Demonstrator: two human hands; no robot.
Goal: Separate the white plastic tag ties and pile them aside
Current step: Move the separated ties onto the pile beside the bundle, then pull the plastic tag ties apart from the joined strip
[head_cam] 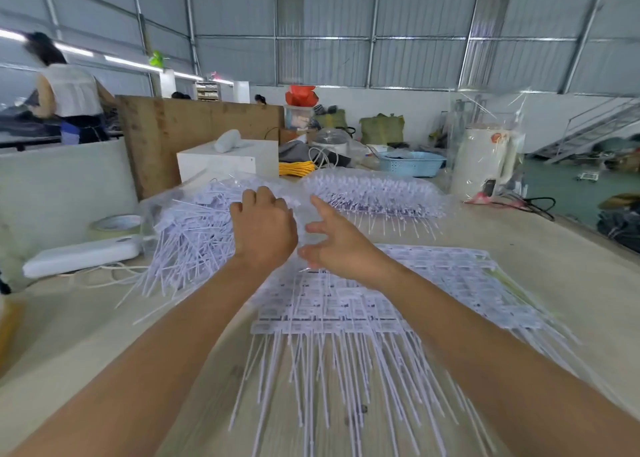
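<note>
Left hand (264, 226) lies knuckles-up with fingers curled onto the loose heap of separated white plastic tag ties (194, 234) just to its left; whether it grips any cannot be told. Right hand (337, 240), beside it, is released, fingers spread. Below both hands lies the flat sheet of joined white tag ties (346, 311). Risk: the heap's straggling tails could snag a withdrawing hand and scatter across the pale wooden table (86, 335).

dark print on the tag ties (346, 304) too blurred to read, no other legible text
</note>
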